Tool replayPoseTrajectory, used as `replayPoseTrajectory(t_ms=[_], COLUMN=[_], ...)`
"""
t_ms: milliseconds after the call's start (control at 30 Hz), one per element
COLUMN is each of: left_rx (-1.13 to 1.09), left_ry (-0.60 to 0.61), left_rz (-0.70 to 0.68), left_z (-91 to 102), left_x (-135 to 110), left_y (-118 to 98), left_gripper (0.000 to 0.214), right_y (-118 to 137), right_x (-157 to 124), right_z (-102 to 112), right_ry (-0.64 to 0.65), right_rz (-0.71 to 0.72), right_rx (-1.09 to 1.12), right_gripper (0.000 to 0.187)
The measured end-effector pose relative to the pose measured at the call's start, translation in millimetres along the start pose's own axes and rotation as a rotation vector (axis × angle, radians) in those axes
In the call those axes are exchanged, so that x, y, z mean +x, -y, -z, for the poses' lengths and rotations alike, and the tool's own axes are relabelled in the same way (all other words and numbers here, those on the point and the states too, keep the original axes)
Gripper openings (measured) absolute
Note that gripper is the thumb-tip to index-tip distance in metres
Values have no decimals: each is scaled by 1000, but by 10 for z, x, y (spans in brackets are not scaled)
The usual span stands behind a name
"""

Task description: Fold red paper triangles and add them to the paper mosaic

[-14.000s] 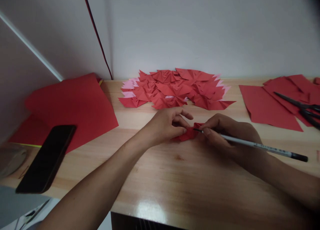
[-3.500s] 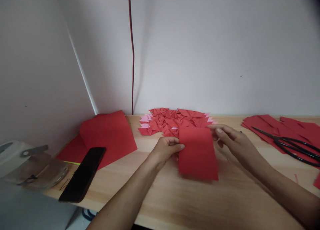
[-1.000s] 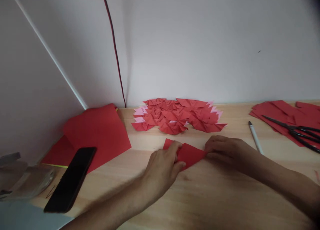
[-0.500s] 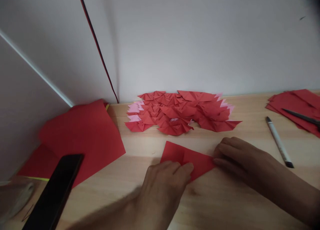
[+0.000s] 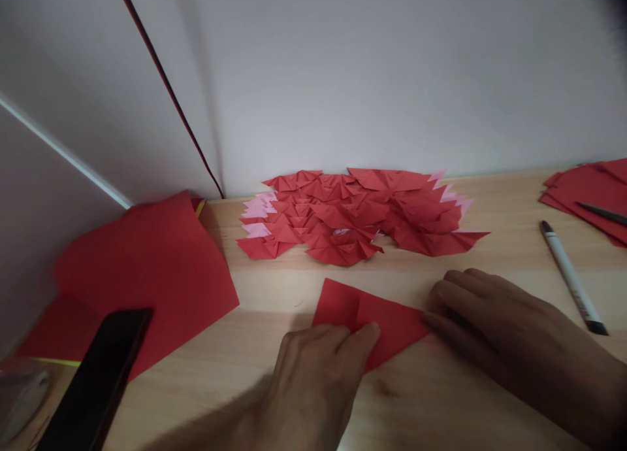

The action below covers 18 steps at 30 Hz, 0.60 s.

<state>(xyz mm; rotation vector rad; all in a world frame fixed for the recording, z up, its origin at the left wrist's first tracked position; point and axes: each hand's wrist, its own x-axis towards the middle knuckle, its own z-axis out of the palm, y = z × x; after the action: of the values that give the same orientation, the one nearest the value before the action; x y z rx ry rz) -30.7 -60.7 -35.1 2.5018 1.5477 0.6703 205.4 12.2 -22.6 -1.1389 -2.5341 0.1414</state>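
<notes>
A folded red paper piece (image 5: 367,317) lies flat on the wooden table (image 5: 465,399). My left hand (image 5: 318,379) presses on its near edge, fingers together and flat. My right hand (image 5: 494,327) rests on the table at the paper's right corner, fingertips touching it, fingers stretched out. Beyond the paper, a heap of several folded red and pink paper shapes (image 5: 357,216) sits against the wall.
Large red sheets (image 5: 147,268) lie at the left with a black phone (image 5: 93,385) on their near corner. A white pen with a black cap (image 5: 571,278) lies to the right. More red sheets (image 5: 588,193) and a scissors tip (image 5: 605,212) are at the far right. A dark cable (image 5: 166,88) runs down the wall.
The pen was put down and a red sheet was folded on the table. Over the last second my left hand slid toward me along the paper; the view dipped and came closer.
</notes>
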Motion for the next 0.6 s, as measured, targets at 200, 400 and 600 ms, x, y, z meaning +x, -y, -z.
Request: replayPoseTrajectory(t_ms=[200,400,600], left_rx=[29,62,63], left_ry=[20,-5,-4], left_rz=[-51,-80,-45], left_z=[53,58,46], left_x=[34,60,42], left_y=[22,11,3], left_gripper=[28,29,31], right_y=[21,11,32], right_x=[16,4,-5], right_z=[28,32,38], right_ry=[64,104,100], right_rz=[-52,-80,-104], right_rx=[24,34,12], right_gripper=[29,35,26])
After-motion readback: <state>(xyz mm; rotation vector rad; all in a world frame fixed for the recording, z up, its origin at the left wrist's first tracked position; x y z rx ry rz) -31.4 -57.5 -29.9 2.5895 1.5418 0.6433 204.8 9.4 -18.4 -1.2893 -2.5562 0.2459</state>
